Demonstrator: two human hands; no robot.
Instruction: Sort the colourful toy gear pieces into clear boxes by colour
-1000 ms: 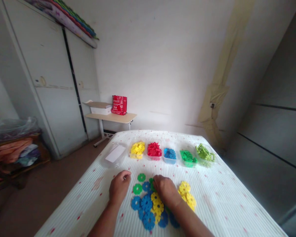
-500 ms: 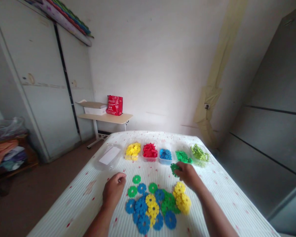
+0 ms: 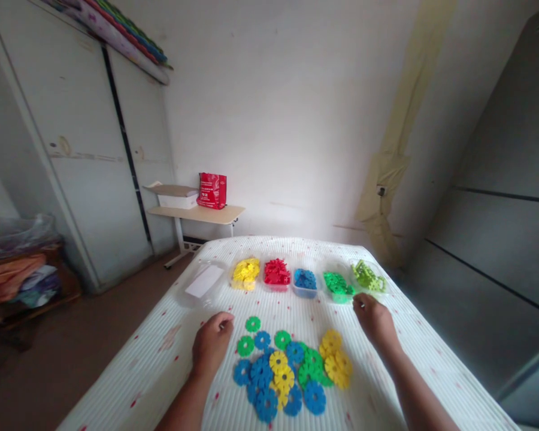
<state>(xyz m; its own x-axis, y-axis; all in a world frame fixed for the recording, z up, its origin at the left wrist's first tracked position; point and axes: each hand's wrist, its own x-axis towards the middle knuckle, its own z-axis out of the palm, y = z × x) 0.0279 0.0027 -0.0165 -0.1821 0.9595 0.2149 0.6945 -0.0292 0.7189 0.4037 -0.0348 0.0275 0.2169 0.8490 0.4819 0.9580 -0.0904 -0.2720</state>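
A loose heap of flat flower-shaped discs (image 3: 287, 374) in blue, yellow and green lies on the white dotted tablecloth (image 3: 413, 353). My left hand (image 3: 212, 346) rests curled on the cloth just left of the heap, near a single green disc (image 3: 253, 324). My right hand (image 3: 374, 318) hovers with fingers curled just right of the green-disc tub (image 3: 336, 284); no disc shows in it. Along the far edge stand a yellow tub (image 3: 245, 273), a red tub (image 3: 276, 273), a blue tub (image 3: 305, 280) and a light-green tub (image 3: 368, 276).
A clear tub with a white sheet (image 3: 203, 281) stands at the left end of the row. Beyond the table are a small side table (image 3: 200, 212) with a red bag (image 3: 212, 190), a white wardrobe (image 3: 85, 179) and clothes piled (image 3: 13, 278) at the left.
My right hand lifted a green disc from the heap, carried it toward the green tub, and now shows no disc. My left hand has stayed in place.
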